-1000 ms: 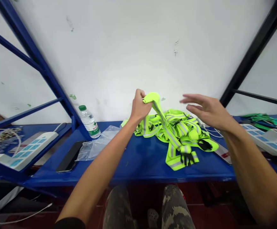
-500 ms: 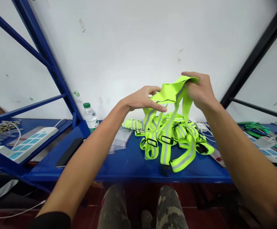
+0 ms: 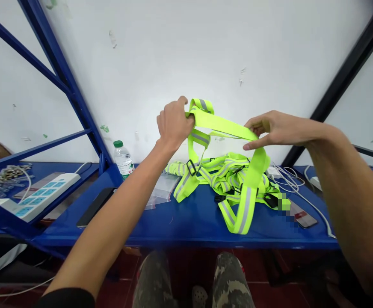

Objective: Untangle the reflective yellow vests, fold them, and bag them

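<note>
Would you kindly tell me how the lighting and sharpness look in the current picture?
In the head view, the white wall is brightly lit, the red floor is dark, and blocky pixels cover part of the neon-yellow reflective straps; the right forearm looks soft.

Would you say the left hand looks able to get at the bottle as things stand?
Probably yes, but the left hand grips the strap, so it would likely have to let go first. The bottle stands to that hand's left, cap uncovered, with nothing seen between them.
</note>
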`<state>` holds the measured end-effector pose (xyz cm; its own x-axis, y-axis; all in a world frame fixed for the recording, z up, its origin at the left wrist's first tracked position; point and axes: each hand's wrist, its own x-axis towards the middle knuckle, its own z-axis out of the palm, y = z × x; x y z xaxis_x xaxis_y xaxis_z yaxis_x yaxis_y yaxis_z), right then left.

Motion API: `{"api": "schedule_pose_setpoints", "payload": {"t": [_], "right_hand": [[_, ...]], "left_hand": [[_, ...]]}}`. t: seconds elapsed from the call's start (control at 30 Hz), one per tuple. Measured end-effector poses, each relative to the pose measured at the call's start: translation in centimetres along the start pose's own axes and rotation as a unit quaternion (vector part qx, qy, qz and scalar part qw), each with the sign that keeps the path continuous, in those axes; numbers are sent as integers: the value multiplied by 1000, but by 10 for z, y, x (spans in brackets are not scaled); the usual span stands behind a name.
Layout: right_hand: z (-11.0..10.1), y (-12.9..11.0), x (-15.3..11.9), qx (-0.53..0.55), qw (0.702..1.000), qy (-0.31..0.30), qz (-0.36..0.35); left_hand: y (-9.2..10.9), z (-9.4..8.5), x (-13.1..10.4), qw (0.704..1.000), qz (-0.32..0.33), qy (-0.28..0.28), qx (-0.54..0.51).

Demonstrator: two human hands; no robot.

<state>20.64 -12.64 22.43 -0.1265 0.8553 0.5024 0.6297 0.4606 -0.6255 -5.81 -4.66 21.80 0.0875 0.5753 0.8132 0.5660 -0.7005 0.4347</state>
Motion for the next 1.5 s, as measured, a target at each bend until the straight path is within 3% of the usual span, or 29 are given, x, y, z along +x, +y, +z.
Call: {"api": "schedule_pose_setpoints", "payload": {"t": [0.07, 0.1, 0.2, 0.27, 0.4, 0.53, 0.7, 0.77, 0.87, 0.97, 1.03, 1.17, 1.27, 1.37, 1.43, 1.5], "right_hand": [[-5, -4, 9, -110, 992, -62, -11], [-6, -4, 12, -143, 988, -48, -28], [-4, 5, 17, -135, 985, 80, -66], [2, 16, 14, -104, 989, 97, -44], [14, 34, 0, 14, 998, -20, 49], [22, 41, -14, 100, 975, -160, 114], [21, 51, -20, 241, 941, -203, 121], [19, 53, -20, 225, 945, -199, 133], [15, 52, -18, 97, 969, -193, 121], [12, 51, -16, 25, 974, -191, 118], [9, 52, -14, 33, 979, -164, 114], [8, 51, -11, 89, 992, -78, 35], [12, 38, -7, 67, 997, -42, -10], [19, 12, -3, -32, 997, -27, -69], [21, -7, -2, -112, 987, -36, -113], [20, -22, -2, -186, 972, -42, -141]], "left_hand": [[-5, -1, 2, 997, 32, -77, 3], [-7, -2, 4, 991, 48, -127, -8], [-6, -7, 7, 958, 46, -267, -97], [-2, -11, 6, 931, 8, -320, -176], [9, -14, 1, 881, -66, -329, -333], [11, -11, -1, 817, -134, -292, -479], [-2, -8, -1, 765, -224, -276, -537], [-6, -8, -1, 756, -244, -279, -539], [-8, -8, -4, 756, -247, -291, -531], [-5, -10, -9, 766, -235, -332, -498], [-4, -12, -13, 775, -220, -362, -470], [-6, -12, -20, 814, -165, -387, -401], [-6, 0, -26, 865, -100, -410, -271], [2, 19, -32, 902, 8, -404, -155], [9, 31, -33, 900, 64, -402, -158], [15, 41, -32, 877, 84, -433, -190]]}}
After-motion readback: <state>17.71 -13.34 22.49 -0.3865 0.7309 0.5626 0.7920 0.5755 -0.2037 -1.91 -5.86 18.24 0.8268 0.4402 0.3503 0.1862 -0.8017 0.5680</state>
